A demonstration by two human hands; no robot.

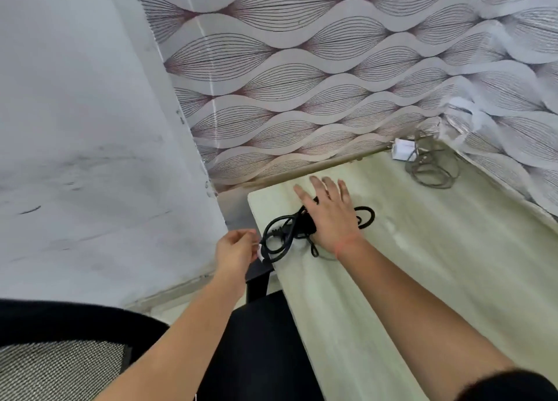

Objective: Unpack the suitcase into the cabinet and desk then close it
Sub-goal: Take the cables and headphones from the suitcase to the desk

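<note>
A mesh-backed chair (60, 367) stood nearest, off the left side of the desk (422, 264), with its dark rim curving above the mesh. A dark sleeve (519, 385) covered the right upper arm over the desk's near end. Both bare forearms reached forward, the left one off the desk's left edge and the right one over the pale wood-grain top.

The left hand (237, 249) sat just beyond the desk's left edge, above a black desk leg (256, 286). Its fingers were curled, pinching the black cable (280, 234) at a small white tag on its near loop. The cable lay bundled on the desk near its far left corner, with one loop hanging slightly past the edge and another coil showing beyond the right wrist. The right hand (329, 216) lay flat on top of the bundle, with fingers straight and spread, pressing it to the desk. A thin red string (347, 245) circled that wrist.

At the desk's far right corner a white charger (403, 150) lay with a coiled grey cord (431, 168) just beside it. Patterned wallpaper (302, 68) with wavy lines rose behind the desk's far edge and right side, and a plain white wall (75, 128) stood off its left.
</note>
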